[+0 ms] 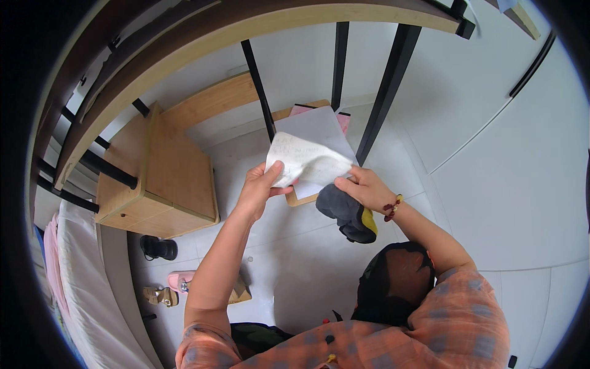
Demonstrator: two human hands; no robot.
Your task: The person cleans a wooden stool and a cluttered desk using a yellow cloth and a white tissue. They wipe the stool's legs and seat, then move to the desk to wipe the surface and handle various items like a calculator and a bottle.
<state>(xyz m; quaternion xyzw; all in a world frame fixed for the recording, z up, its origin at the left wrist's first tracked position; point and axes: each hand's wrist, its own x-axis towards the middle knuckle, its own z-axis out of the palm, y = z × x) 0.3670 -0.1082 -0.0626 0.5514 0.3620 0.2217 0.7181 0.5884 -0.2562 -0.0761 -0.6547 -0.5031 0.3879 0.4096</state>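
A creased white sheet of paper (pixel 299 157) with handwriting on it is held up in front of me between both hands. My left hand (pixel 262 187) pinches its lower left corner, thumb on top. On the opposite side, my right hand (pixel 364 184) grips the right end, where the paper bunches into a fold. Behind it lies a larger smooth pale sheet (pixel 315 122) over pink items (pixel 343 122), on a wooden board (pixel 295 201) with rounded corners. Just below my right hand shows a dark grey and yellow soft item (pixel 341 210), perhaps a slipper.
A wooden cabinet (pixel 179 161) stands at the left. Black metal posts (pixel 389 92) support a wood-edged tabletop (pixel 276 18) overhead. Footwear, including a black shoe (pixel 159 248) and a sandal (pixel 161 296), lies near a white-draped bed (pixel 92 276). White cabinet doors (pixel 498 184) line the right.
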